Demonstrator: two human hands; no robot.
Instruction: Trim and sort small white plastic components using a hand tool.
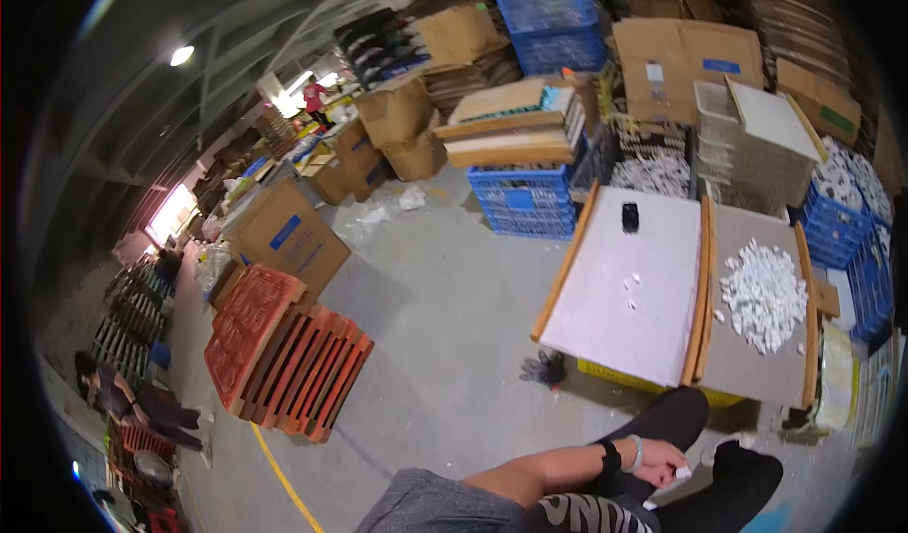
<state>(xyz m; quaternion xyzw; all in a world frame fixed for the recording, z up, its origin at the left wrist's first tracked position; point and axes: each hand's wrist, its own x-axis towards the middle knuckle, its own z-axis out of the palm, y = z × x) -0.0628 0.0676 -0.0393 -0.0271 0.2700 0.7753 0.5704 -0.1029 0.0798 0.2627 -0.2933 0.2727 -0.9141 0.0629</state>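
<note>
My left hand (pixel 659 462) is over my dark-trousered legs, its fingers closed on a small white piece (pixel 683 473). The wrist above it carries a black band and a pale bracelet. My right hand does not show. Beyond my knees, a white board (pixel 629 292) with wooden side rails bears a few small white pieces (pixel 632 292) and a black object (pixel 630 217). Beside it on the right, a grey-brown board (pixel 747 372) carries a heap of similar white pieces (pixel 764 297).
A dark glove (pixel 544 369) lies on the floor by the white board. Red pallets (pixel 303 367) are stacked on the left, near a cardboard box (pixel 284 235). Blue crates (pixel 523 202) with boards on top stand ahead. Another person (pixel 118 396) is at far left.
</note>
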